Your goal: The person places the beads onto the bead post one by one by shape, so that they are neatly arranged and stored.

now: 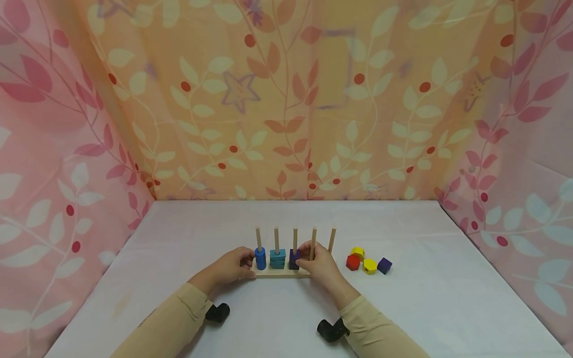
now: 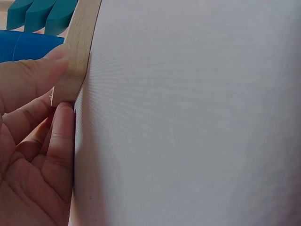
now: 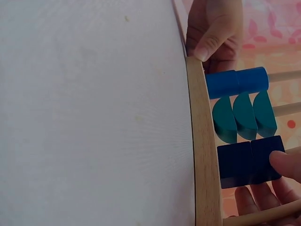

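The fingers of the right hand [image 1: 320, 261] are drawn in close on the upper dark cube [image 3: 263, 150], thumb on one side and fingertips on the other. That cube sits on the third peg [image 1: 295, 238], against the lower dark cube [image 3: 234, 162]; from here I can't make out any gap between them. The left hand [image 1: 228, 266] pinches the near left corner of the wooden board [image 3: 204, 141], thumb along its front edge, as if to steady it.

Just beside the left hand, the first peg carries two blue cylinders [image 3: 251, 79], and the next one three teal half-rounds [image 3: 244, 115]. The fourth peg [image 1: 313, 238] rises in front of the right hand and bears nothing; nor does the fifth peg [image 1: 333, 238].

Farther right, loose on the white tabletop [image 1: 286, 318], lie a red hexagonal block [image 1: 353, 262], two yellow hexagonal blocks [image 1: 369, 266] and a purple cube [image 1: 384, 265].

To my eye the step in hand is seating that second cube. The next move seems to call for loosening the right fingers, clearing the bare peg beside them, and reaching over for the purple cube, its hole to be lined up with the same peg while the left hand braces the board.
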### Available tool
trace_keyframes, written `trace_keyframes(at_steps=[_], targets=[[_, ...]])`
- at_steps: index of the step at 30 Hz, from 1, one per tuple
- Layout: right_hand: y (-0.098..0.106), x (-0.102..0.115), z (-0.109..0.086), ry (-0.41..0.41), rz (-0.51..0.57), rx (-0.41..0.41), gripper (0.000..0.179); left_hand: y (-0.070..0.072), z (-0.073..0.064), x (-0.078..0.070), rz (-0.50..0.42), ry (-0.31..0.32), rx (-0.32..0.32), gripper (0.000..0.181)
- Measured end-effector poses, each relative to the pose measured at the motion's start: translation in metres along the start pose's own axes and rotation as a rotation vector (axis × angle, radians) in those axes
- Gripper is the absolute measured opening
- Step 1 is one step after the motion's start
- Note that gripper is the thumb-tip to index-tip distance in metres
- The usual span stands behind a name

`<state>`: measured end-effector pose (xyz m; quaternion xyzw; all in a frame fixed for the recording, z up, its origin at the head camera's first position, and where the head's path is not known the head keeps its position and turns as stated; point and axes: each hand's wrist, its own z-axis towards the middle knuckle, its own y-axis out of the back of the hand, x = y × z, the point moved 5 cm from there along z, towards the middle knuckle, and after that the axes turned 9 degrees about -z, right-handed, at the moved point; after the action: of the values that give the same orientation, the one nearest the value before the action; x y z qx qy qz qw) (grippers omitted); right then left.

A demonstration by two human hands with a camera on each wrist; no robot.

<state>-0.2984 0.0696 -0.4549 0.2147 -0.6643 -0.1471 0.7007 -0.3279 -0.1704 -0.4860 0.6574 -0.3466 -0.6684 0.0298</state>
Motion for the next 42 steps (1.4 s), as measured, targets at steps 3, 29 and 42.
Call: trace_keyframes(at_steps=[3, 29, 42], targets=[[0.001, 0.000, -0.001, -0.008, -0.003, 0.009, 0.028, 0.000, 0.000, 0.000, -0.003, -0.011, 0.003, 0.042], [0.040, 0.007, -0.031, 0.032, 0.088, 0.098, 0.045, -0.001, -0.003, -0.006, -0.004, 0.011, -0.001, 0.043], [0.094, -0.006, -0.042, 0.093, 0.103, 0.056, 0.035, -0.001, -0.003, -0.006, -0.005, -0.003, 0.004, 0.044]])
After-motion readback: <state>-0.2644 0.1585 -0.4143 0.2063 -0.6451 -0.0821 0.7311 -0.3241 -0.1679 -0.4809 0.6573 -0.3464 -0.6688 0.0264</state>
